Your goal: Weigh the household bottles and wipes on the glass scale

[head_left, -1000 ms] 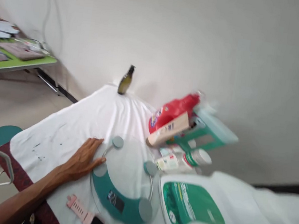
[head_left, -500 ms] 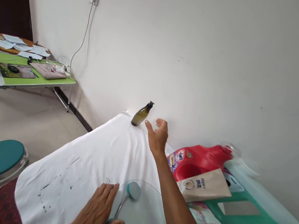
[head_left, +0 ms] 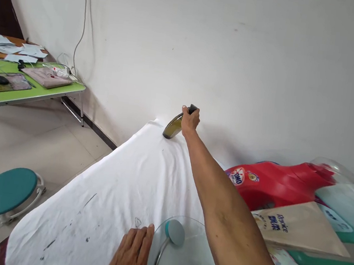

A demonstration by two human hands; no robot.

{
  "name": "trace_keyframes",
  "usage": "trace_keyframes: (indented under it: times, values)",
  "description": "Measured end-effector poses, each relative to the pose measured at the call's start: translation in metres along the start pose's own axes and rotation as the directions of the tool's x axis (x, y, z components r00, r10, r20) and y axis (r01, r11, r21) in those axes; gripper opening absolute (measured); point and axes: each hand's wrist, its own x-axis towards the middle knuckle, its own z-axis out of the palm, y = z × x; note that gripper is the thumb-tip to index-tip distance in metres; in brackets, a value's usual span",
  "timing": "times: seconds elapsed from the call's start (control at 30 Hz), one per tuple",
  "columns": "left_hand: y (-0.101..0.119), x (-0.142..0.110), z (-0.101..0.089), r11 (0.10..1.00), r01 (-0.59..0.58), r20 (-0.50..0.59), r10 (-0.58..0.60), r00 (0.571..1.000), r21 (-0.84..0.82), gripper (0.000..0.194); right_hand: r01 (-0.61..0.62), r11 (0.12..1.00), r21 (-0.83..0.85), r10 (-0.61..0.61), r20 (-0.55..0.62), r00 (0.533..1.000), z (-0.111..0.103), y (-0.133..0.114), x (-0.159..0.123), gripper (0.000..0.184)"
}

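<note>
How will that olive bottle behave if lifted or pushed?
The olive bottle is probably stiff, its outline undented beside the right hand. Its glossy side may be slippery. Tall and narrow, it could tip if pushed high.

Bottle [head_left: 171,128]: olive-green, see-through, dark top [head_left: 193,108]; tilted rightward in your view, at the surface's [head_left: 126,169] far end near the wall [head_left: 141,58], upper part in your right hand [head_left: 190,121]. Scale [head_left: 192,252]: round clear glass, grey pads [head_left: 176,233], flat on the surface before you, partly behind your forearm [head_left: 233,227].

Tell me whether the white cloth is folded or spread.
Spread: the white cloth lies in one wide, wrinkled sheet from the left hand to the bottle in the right hand.
</note>
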Motion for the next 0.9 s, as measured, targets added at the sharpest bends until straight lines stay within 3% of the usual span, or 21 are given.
trace_keyframes:
  times: [0.2,0.4,0.53,0.63,0.77,0.9]
  values:
    - [0.020,0.004,-0.028,0.993,0.077,0.074,-0.071,0.995,-0.092,0.103,0.100,0.995,0.025,-0.100,-0.011,0.995,-0.060,0.005,-0.050,0.027]
    - [0.021,0.014,-0.047,0.992,0.050,-0.022,-0.052,0.998,-0.116,0.089,0.317,0.918,0.238,-0.349,0.106,0.931,-0.167,0.009,-0.140,0.042]
    - [0.018,0.022,-0.061,0.995,0.004,-0.032,-0.007,0.999,-0.103,0.081,0.243,0.925,0.293,-0.307,0.196,0.931,-0.242,0.003,-0.212,0.046]
    - [0.017,0.025,-0.069,0.996,0.004,-0.023,-0.006,1.000,-0.091,0.077,0.202,0.949,0.244,-0.261,0.241,0.935,-0.282,0.001,-0.255,0.048]
    - [0.018,0.028,-0.077,0.996,0.023,-0.006,-0.024,1.000,-0.087,0.074,0.259,0.953,0.158,-0.287,0.195,0.938,-0.309,0.007,-0.291,0.052]
    - [0.019,0.031,-0.083,0.996,0.035,0.006,-0.035,0.999,-0.083,0.069,0.283,0.949,0.139,-0.304,0.166,0.938,-0.311,0.016,-0.307,0.050]
